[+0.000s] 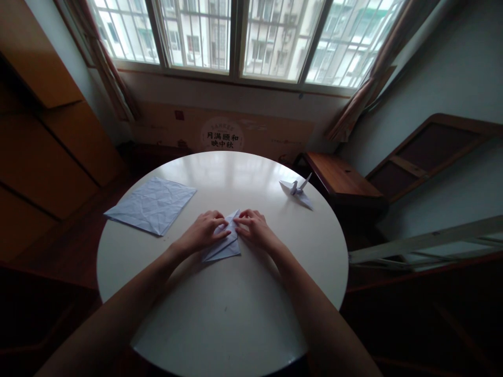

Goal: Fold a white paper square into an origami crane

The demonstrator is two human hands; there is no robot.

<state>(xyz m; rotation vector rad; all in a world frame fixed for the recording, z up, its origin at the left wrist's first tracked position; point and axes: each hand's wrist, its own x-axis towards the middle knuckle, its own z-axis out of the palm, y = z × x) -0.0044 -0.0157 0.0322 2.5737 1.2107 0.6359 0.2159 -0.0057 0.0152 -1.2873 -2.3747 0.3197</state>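
A partly folded sheet of pale paper (225,252) lies on the white round table (231,314), its narrow tip pointing away from me. My left hand (206,230) rests on its left edge, thumb and fingers closed on the fold. From the other side, my right hand (253,228) pinches the paper near its upper tip. Some of the folds are hidden beneath my fingers. Off to the right stands a finished paper crane (297,191) with its wings spread. A creased, flattened sheet of paper (151,206) lies at the table's left side.
Beyond the table, a printed banner (267,125) runs along the wall below the barred windows (196,36). A wooden bench (341,175) stands at the back right. Orange-brown cabinets (43,141) line the left side.
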